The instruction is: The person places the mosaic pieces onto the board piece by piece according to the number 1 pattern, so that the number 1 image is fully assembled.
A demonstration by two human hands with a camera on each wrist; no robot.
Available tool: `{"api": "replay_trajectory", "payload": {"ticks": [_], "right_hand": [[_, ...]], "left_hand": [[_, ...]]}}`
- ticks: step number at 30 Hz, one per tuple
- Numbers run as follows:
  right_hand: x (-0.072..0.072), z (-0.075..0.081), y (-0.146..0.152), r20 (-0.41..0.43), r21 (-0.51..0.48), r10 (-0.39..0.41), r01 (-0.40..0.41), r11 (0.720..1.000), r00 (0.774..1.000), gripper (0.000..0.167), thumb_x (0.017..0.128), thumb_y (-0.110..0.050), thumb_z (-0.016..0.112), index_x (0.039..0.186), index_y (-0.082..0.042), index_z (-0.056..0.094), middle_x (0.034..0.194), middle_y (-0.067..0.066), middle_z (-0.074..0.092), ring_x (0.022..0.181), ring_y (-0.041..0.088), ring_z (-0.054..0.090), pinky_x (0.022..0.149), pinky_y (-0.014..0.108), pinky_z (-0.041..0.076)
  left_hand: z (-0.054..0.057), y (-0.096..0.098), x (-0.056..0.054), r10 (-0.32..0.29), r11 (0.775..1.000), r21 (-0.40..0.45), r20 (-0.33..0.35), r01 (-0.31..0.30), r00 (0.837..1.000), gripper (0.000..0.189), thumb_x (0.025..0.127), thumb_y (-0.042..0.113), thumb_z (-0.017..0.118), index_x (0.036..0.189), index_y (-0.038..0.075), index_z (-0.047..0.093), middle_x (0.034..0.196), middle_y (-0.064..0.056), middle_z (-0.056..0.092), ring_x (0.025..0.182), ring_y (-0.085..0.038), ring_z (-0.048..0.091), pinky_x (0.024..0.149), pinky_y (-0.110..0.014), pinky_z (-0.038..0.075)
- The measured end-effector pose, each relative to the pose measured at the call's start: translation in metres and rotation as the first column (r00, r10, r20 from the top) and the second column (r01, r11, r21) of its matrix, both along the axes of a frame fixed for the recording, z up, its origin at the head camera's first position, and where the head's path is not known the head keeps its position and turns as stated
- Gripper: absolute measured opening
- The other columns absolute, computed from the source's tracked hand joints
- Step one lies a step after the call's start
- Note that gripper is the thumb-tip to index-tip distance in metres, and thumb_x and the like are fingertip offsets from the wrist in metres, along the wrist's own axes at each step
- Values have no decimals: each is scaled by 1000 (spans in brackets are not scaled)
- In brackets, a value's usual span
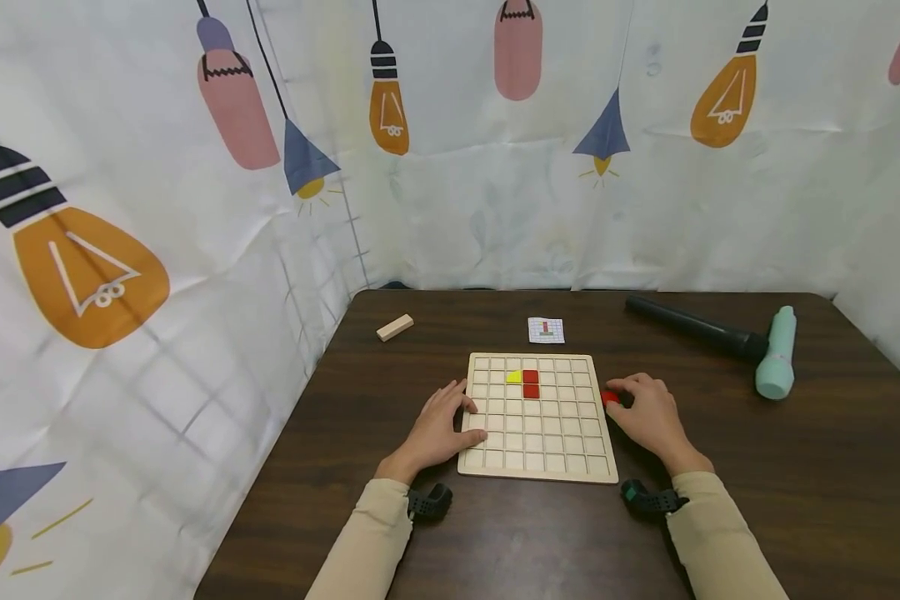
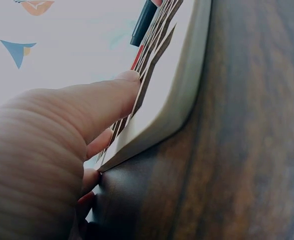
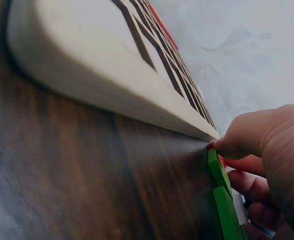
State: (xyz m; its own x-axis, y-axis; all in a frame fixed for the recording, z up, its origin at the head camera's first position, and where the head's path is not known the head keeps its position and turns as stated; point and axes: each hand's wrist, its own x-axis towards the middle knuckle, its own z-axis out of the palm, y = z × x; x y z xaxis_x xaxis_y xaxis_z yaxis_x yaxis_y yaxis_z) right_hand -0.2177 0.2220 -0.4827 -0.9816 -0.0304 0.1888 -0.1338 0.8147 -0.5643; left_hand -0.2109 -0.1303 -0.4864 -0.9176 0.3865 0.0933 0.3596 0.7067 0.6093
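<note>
A wooden grid board [image 1: 536, 467] lies on the table, bearing two red square tiles [image 1: 531, 391] and a yellow tile [image 1: 513, 377]. My left hand [image 1: 437, 427] rests at the board's left side, thumb laid on its top face and fingers along the edge. Just off the right edge, my right hand [image 1: 648, 415] pinches a red tile [image 1: 610, 397] between thumb and fingers, which hide much of it. In the right wrist view, green pieces [image 3: 227, 212] lie on the table right under that hand.
Beyond the board lies a small card [image 1: 546, 330] with a printed grid pattern. A wooden block [image 1: 395, 327] is at the back left. At the back right are a long black cylindrical object [image 1: 693, 327] and a mint-green bottle-shaped object [image 1: 777, 358]. Printed curtains [image 1: 465, 217] hang behind the table.
</note>
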Motion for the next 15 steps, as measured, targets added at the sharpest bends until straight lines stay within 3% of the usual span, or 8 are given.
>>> {"api": "replay_trajectory", "payload": {"ticks": [6,15], "right_hand": [[-1,-3,-1,7,10,0,0,1000,1000,36,89,-22,67,118,-1,68,118,23,57,110,44,45,95,64,33],[-1,1,1,50,21,3,-4,1000,999,36,87,-13,64,121,-2,66,120,24,54,109,44,48,93,63,37]], "left_hand": [[1,0,0,4,1000,-5,-1,-4,1000,33,85,42,74,102,18,57,157,-9,32,148,-27,21,119,-53,13],[0,0,-1,3,1000,-6,-1,-3,1000,33,85,42,73,102,18,57,157,-9,33,148,-26,21,119,-53,13]]}}
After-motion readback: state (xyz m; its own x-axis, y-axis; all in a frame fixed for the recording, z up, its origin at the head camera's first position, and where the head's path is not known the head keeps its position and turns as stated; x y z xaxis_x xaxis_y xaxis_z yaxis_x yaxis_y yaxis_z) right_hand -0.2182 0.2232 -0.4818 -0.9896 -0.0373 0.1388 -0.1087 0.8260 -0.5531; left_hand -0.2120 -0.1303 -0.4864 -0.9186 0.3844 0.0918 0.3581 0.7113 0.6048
